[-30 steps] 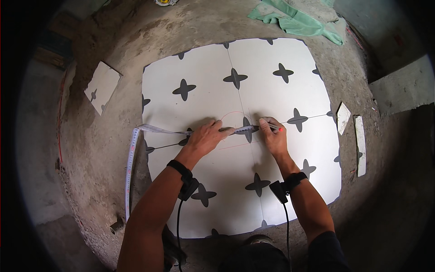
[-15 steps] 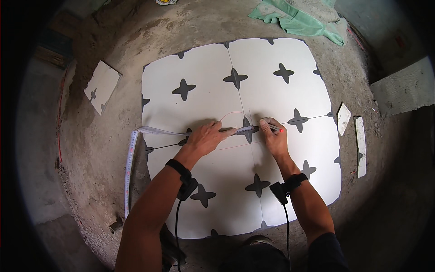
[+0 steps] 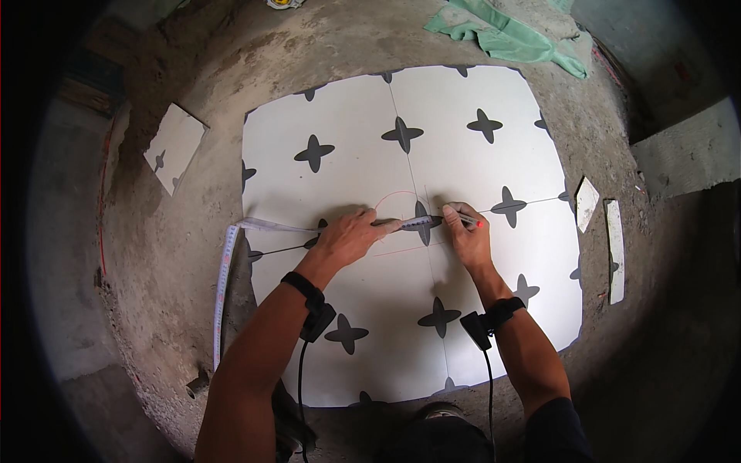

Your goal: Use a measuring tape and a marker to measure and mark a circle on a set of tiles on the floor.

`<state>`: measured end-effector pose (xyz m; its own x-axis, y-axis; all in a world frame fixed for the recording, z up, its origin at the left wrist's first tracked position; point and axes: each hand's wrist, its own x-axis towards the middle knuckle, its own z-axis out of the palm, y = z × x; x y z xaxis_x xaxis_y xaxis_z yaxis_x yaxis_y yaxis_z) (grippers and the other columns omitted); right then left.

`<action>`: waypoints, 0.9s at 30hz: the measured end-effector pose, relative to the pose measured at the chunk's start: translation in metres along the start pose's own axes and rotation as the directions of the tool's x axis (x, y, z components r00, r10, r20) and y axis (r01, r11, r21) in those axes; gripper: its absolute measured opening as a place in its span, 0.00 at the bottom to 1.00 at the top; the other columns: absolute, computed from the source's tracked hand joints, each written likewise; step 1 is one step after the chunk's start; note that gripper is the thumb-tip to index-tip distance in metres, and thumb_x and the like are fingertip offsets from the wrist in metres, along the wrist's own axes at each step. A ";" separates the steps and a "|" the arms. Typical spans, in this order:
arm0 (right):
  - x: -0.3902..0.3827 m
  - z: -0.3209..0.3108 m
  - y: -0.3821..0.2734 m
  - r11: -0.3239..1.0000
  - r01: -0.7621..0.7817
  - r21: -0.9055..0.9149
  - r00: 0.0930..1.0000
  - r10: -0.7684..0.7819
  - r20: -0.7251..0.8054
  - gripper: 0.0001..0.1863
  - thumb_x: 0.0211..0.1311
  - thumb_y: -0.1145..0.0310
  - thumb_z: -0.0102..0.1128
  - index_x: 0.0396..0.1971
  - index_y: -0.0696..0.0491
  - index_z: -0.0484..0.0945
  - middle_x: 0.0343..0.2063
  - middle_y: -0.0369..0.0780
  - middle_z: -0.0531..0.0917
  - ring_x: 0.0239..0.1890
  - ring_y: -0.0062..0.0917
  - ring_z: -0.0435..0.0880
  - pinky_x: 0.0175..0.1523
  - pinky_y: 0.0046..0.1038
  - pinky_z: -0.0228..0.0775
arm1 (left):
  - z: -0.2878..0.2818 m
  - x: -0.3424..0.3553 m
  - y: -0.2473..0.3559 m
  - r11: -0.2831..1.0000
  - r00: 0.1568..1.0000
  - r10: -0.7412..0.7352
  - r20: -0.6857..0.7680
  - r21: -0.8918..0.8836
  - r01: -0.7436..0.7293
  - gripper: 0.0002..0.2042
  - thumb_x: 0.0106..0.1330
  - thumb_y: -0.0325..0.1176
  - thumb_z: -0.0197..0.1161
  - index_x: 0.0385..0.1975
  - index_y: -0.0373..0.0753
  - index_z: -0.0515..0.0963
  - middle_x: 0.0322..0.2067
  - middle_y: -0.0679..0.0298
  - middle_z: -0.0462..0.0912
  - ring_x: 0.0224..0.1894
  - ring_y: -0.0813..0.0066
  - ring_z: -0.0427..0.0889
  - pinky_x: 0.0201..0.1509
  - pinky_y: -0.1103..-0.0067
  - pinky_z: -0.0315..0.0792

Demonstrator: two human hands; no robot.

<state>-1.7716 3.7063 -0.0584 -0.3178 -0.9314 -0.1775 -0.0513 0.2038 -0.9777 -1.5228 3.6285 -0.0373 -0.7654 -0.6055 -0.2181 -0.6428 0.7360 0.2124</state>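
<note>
White floor tiles (image 3: pixel 332 108) with dark four-petalled motifs lie edge to edge before me. My left hand (image 3: pixel 349 239) pins the ribbon of a tape measure (image 3: pixel 225 289) to them, its fingers closed over it. The ribbon's end reaches the dark motif (image 3: pixel 421 233) at the middle joint, right of those fingers. From the hand the tape runs left, bends past the tile edge and comes back toward me. In my right hand (image 3: pixel 468 241) is a red-tipped pen (image 3: pixel 472 221), held in a pinch beside that motif. A thin red arc (image 3: pixel 394 193) and red lines mark the tiles around it.
One broken tile piece (image 3: pixel 176 147) lies on the rough concrete floor at left; two offcuts (image 3: pixel 587 202) (image 3: pixel 615 251) lie at right. Green sacking (image 3: pixel 502 38) is heaped at the far right. Black cables (image 3: pixel 490 393) hang from devices on both my wrists.
Both hands stay in nearly the same place, with the pen and the tape still held. The view has shifted very slightly, and the hanging tape at left sits a touch farther right.
</note>
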 end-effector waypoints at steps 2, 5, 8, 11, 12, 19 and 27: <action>0.000 0.001 0.001 1.000 0.004 -0.003 1.000 -0.004 -0.012 0.19 0.71 0.58 0.65 0.42 0.62 0.82 0.26 0.30 0.78 0.28 0.12 0.70 0.35 0.17 0.64 | -0.001 0.000 0.000 1.000 1.000 -0.009 0.021 0.013 0.009 0.26 0.73 0.30 0.55 0.67 0.70 0.70 0.42 0.56 0.76 0.47 0.60 0.81 0.51 0.68 0.80; 0.000 -0.001 -0.001 0.999 -0.040 -0.011 0.999 0.040 0.016 0.19 0.71 0.58 0.64 0.42 0.63 0.82 0.26 0.31 0.80 0.29 0.13 0.72 0.36 0.17 0.66 | -0.003 0.000 0.003 0.999 0.998 -0.031 0.053 0.032 0.029 0.26 0.74 0.31 0.54 0.67 0.72 0.69 0.42 0.56 0.77 0.49 0.58 0.81 0.51 0.66 0.80; 0.002 0.001 0.000 1.000 0.015 -0.015 1.000 -0.014 0.028 0.19 0.71 0.59 0.65 0.41 0.63 0.82 0.27 0.33 0.81 0.31 0.14 0.73 0.38 0.18 0.67 | -0.007 0.001 0.008 0.998 0.996 -0.051 0.070 0.043 0.048 0.27 0.74 0.31 0.54 0.68 0.72 0.68 0.44 0.56 0.77 0.50 0.58 0.81 0.50 0.66 0.81; 0.002 0.007 -0.012 0.999 -0.048 0.024 0.998 0.047 0.049 0.19 0.71 0.59 0.65 0.40 0.63 0.82 0.28 0.34 0.82 0.31 0.14 0.74 0.39 0.19 0.68 | -0.007 0.001 0.008 0.996 0.993 -0.070 0.099 0.068 0.063 0.28 0.74 0.30 0.54 0.69 0.71 0.67 0.45 0.56 0.77 0.51 0.58 0.81 0.50 0.66 0.80; 0.002 0.006 -0.014 0.999 -0.048 0.021 0.998 0.047 0.047 0.19 0.71 0.59 0.65 0.40 0.63 0.82 0.28 0.34 0.82 0.31 0.14 0.74 0.39 0.19 0.68 | -0.008 0.002 0.010 0.994 0.990 -0.074 0.120 0.090 0.064 0.28 0.74 0.29 0.54 0.69 0.70 0.66 0.46 0.56 0.78 0.51 0.58 0.81 0.51 0.67 0.80; 0.003 0.002 -0.012 0.996 -0.077 -0.041 0.996 0.079 0.052 0.18 0.71 0.58 0.65 0.40 0.62 0.82 0.29 0.35 0.83 0.33 0.15 0.77 0.41 0.19 0.70 | -0.008 0.000 0.023 0.986 0.983 -0.113 0.144 0.139 0.093 0.34 0.67 0.21 0.55 0.71 0.64 0.65 0.50 0.56 0.80 0.53 0.61 0.82 0.53 0.70 0.80; 0.006 0.009 -0.010 1.000 0.020 0.003 0.995 -0.020 0.100 0.18 0.71 0.58 0.64 0.41 0.62 0.82 0.30 0.35 0.84 0.34 0.16 0.78 0.43 0.20 0.71 | -0.010 -0.002 0.032 0.981 0.968 -0.186 0.169 0.085 0.174 0.36 0.66 0.21 0.55 0.73 0.64 0.63 0.56 0.46 0.76 0.55 0.54 0.81 0.53 0.66 0.80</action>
<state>-1.7649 3.6957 -0.0502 -0.2201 -0.9609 -0.1681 -0.0547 0.1842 -0.9814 -1.5424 3.6506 -0.0208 -0.6155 -0.6723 -0.4113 -0.7613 0.6422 0.0895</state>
